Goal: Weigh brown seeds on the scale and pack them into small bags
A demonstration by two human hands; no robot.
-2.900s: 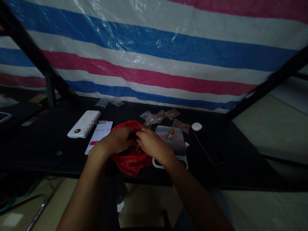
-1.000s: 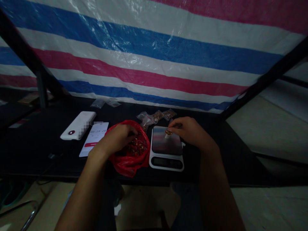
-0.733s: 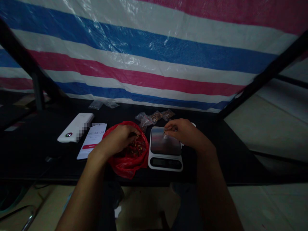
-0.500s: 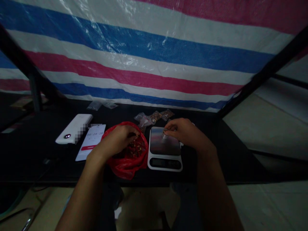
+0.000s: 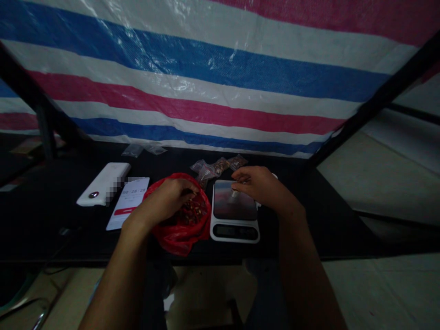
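My left hand [image 5: 172, 198] hovers over an open red plastic bag [image 5: 178, 240] at the middle of the black table. Its fingers are curled and pinched together, and what they hold is too small to make out. Inside the bag lie dark reddish and yellowish dried bits [image 5: 192, 211], partly hidden by the hand. My right hand [image 5: 254, 183] is above the steel plate of a white digital scale [image 5: 235, 208], with thumb and forefinger apart. Just under the thumb shows a small pale spot, either an object or a reflection. The scale's display is dark and unreadable.
Behind the scale lie several small clear bags with brown contents [image 5: 220, 167]. Flat clear bags [image 5: 133, 150] lie at the back left. A phone [image 5: 129, 201] showing a timer and a white power bank [image 5: 103, 184] are on the left. A striped plastic sheet [image 5: 206, 82] hangs behind.
My right thumb and forefinger have parted above the scale plate. My left hand stays pinched over the bag, almost unmoved. The whole view has shifted slightly.
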